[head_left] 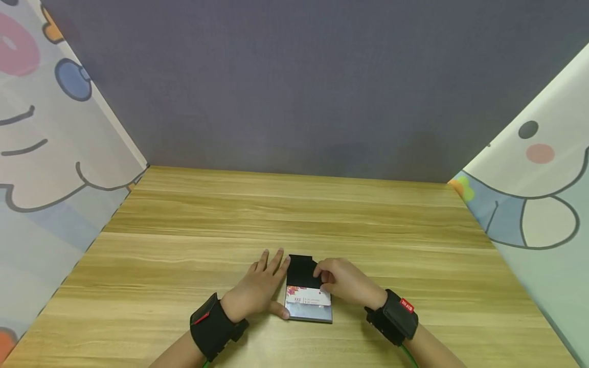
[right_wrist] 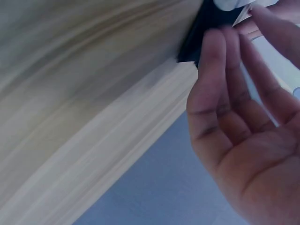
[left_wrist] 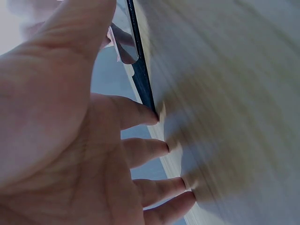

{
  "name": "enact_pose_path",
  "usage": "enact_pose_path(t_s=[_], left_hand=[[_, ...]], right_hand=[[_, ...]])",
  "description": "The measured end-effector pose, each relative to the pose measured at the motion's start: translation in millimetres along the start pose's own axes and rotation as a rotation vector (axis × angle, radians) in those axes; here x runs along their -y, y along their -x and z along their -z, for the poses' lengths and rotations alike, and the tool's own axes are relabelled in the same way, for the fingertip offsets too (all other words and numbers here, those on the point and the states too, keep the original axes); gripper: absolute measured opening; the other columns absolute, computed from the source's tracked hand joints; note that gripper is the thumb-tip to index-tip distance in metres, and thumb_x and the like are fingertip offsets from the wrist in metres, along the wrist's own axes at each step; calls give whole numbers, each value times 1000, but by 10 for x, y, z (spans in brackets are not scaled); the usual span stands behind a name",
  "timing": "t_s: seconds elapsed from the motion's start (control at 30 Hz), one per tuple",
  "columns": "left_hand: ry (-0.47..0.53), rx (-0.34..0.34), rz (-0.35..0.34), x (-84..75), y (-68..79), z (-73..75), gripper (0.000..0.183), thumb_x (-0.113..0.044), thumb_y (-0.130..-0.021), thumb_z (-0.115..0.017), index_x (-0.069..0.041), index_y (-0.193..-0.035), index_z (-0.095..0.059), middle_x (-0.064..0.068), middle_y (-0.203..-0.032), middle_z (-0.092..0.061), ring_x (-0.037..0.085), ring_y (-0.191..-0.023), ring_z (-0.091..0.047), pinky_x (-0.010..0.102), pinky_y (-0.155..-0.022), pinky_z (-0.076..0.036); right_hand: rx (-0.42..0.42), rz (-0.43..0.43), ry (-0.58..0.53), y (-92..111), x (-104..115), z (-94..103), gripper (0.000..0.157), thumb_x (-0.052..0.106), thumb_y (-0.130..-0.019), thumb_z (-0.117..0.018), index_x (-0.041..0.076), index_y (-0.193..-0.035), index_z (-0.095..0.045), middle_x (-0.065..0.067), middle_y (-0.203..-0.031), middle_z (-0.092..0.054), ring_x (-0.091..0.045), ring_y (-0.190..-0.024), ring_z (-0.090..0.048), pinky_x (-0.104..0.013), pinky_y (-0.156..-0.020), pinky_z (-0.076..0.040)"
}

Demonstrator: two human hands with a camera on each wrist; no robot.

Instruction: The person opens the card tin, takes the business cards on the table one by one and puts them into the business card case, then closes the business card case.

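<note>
A slim card case [head_left: 309, 313] lies on the wooden table in the head view, with a black upper part and a shiny silver lower end. Across its middle sits a white business card [head_left: 307, 296] printed with red flowers and small text. Fingers spread, my left hand [head_left: 257, 289] rests along the case's left side, thumb by the lower left corner and index finger at the upper left edge. My right hand [head_left: 345, 282] has curled fingers over the black part and pinches the card at its upper right corner. Those fingertips [right_wrist: 214, 40] hide part of the case.
Wood-grain table [head_left: 184, 214] surrounds the case on all sides. A dark grey panel [head_left: 294, 92] rises at the table's far edge. Cartoon-printed walls [head_left: 543, 214] slant along the left and right sides. Black bands [head_left: 211, 327] wrap both wrists.
</note>
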State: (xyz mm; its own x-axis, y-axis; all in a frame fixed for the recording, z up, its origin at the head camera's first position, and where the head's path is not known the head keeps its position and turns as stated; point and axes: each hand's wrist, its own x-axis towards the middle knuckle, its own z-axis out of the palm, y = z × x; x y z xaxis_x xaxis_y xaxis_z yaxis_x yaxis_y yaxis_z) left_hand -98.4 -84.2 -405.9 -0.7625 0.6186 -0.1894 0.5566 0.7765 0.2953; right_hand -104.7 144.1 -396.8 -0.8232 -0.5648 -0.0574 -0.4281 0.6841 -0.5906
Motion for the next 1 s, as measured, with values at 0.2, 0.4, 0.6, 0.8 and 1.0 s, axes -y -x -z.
enact_pose_path(t_s=[0.2,0.4,0.6,0.8,1.0], left_hand=[[1,-4,-4,-10,3,11,113,-62,-57,-67,0,-142,-24,25,-149,-17,51,-129,-15,60,-98,-33],[11,0,-1,-15,6,14,113,-61,-57,-67,0,-142,-24,25,-150,-16,51,-130,-14,60,-99,-32],[21,0,3,-21,9,15,117,-61,-57,-67,4,-141,-20,24,-150,-16,50,-130,-14,59,-100,-31],[56,-12,-20,-11,-7,1,118,-60,-56,-68,4,-142,-17,23,-151,-14,49,-131,-12,59,-101,-31],[105,-25,-55,-25,-32,17,121,-55,-55,-72,2,-144,-12,23,-151,-13,44,-134,-8,57,-105,-25]], right_hand=[[-79,-76,-7,-9,-74,-1,27,2,-74,-69,2,-99,-61,-7,-89,-59,-16,-74,-50,-37,-66,-49],[-106,-124,-38,-26,-89,-9,31,2,-73,-70,1,-101,-58,-8,-89,-57,-18,-76,-49,-38,-67,-48],[-85,-104,-37,-75,-91,-35,36,2,-70,-72,-3,-103,-57,-7,-82,-52,-19,-75,-46,-38,-65,-45],[-69,-114,-36,-112,-107,-63,41,2,-67,-75,-2,-103,-55,-6,-83,-49,-20,-78,-43,-40,-68,-43],[-86,-138,-44,-138,-115,-74,40,1,-65,-76,0,-100,-57,-5,-83,-49,-19,-77,-44,-40,-68,-44]])
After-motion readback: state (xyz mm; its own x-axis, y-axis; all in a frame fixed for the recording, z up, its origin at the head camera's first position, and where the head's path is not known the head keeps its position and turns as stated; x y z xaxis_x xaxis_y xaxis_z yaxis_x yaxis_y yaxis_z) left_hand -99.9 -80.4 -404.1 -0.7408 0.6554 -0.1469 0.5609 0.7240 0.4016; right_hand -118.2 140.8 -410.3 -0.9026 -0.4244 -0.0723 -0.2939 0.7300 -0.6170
